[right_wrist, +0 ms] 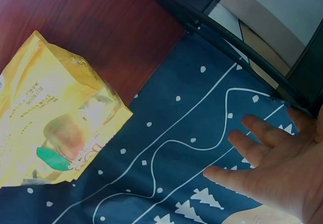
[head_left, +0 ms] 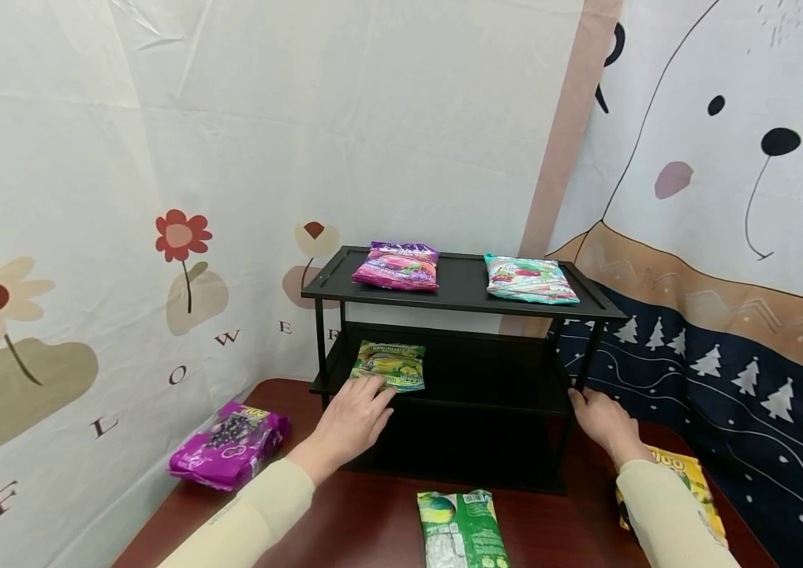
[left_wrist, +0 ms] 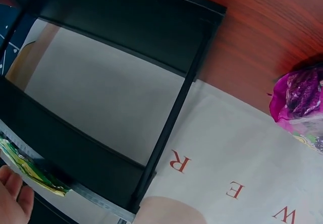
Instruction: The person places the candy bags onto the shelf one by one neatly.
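A black shelf rack with stacked tiers stands on the table. On its middle tier, toward the left, lies a green candy bag. My left hand reaches in from the front, its fingertips right at the bag's lower edge. The left wrist view shows those loosely bent fingers beside the green bag's edge. My right hand is at the rack's right front post, by the middle tier's corner. Its fingers are spread and nearly straight in the right wrist view.
A purple-pink bag and a teal-white bag lie on the top tier. Around the rack on the red-brown table are a purple grape bag, a green bag and a yellow bag. Printed cloth hangs behind.
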Motion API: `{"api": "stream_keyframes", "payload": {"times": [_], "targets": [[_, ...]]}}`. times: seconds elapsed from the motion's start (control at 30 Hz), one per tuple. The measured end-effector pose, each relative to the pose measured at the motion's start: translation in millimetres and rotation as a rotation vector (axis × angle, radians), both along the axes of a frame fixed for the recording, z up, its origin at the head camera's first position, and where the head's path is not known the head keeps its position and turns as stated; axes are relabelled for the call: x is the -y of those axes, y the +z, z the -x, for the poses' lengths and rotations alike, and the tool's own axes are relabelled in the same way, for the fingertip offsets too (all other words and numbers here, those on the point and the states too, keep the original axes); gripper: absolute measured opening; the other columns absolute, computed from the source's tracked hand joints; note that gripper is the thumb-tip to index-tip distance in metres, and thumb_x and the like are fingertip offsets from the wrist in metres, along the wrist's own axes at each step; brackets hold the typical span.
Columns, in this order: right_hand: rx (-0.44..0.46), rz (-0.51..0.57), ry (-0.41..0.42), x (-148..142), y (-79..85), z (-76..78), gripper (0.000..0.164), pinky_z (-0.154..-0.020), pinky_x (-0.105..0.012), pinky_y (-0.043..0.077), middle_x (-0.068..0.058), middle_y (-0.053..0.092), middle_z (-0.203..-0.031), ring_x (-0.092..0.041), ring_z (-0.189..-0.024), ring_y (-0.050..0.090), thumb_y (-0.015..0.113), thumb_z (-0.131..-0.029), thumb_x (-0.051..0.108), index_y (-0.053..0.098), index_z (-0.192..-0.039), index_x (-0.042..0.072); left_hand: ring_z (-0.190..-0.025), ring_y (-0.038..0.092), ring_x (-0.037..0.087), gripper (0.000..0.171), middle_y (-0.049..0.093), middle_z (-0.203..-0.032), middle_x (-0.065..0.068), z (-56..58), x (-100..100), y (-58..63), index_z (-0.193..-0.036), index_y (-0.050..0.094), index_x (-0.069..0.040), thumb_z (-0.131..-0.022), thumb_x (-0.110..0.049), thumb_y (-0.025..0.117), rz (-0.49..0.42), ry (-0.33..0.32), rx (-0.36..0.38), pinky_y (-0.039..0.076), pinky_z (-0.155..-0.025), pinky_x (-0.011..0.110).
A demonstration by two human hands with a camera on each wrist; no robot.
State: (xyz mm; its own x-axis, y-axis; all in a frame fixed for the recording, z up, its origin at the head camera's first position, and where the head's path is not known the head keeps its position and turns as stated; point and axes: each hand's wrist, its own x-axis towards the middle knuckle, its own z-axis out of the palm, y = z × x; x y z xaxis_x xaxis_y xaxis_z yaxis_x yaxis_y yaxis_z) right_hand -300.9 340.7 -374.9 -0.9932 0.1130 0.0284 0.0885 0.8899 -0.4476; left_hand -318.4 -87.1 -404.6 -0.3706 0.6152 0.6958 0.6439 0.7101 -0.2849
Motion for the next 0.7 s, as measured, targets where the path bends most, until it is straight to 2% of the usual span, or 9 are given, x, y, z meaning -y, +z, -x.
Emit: {"api": "stream_keyframes", "payload": {"times": [0.1, 0.2, 0.7], "targets": [[0.000, 0.003, -0.001, -0.2, 0.9, 0.0, 0.072, -0.098, -0.073, 0.027, -0.038, 0.035, -0.145, -0.058, -0.128, 0.035, 0.024, -0.106, 0.048, 0.035, -0.147, -0.010, -0.103, 0.062, 0.025, 0.030, 0.063, -0.111, 0.010, -0.9, -2.0, -1.2, -0.115, 0.071, -0.008, -0.088, -0.019, 0.076, 0.016, -0.037, -0.025, 0.052, -0.089, 0.039], [-0.001, 0.002, -0.002, -0.5, 0.8, 0.4, 0.071, -0.098, -0.073, 0.027, -0.038, 0.036, -0.145, -0.059, -0.128, 0.035, 0.024, -0.106, 0.048, 0.036, -0.147, -0.010, -0.102, 0.062, 0.024, 0.031, 0.064, -0.111, 0.009, -1.6, -3.9, -1.9, -0.116, 0.071, -0.009, -0.087, -0.019, 0.077, 0.034, -0.046, -0.030, 0.052, -0.088, 0.038], [-0.001, 0.000, 0.002, 0.2, 2.6, -0.1, 0.070, -0.098, -0.072, 0.028, -0.038, 0.036, -0.145, -0.058, -0.127, 0.036, 0.025, -0.107, 0.046, 0.036, -0.147, -0.010, -0.106, 0.061, 0.025, 0.037, 0.062, -0.116, 0.009, -1.6, -7.8, -0.4, -0.122, 0.068, -0.013, -0.088, -0.027, 0.077, 0.062, 0.043, 0.048, 0.051, -0.089, 0.042]]}}
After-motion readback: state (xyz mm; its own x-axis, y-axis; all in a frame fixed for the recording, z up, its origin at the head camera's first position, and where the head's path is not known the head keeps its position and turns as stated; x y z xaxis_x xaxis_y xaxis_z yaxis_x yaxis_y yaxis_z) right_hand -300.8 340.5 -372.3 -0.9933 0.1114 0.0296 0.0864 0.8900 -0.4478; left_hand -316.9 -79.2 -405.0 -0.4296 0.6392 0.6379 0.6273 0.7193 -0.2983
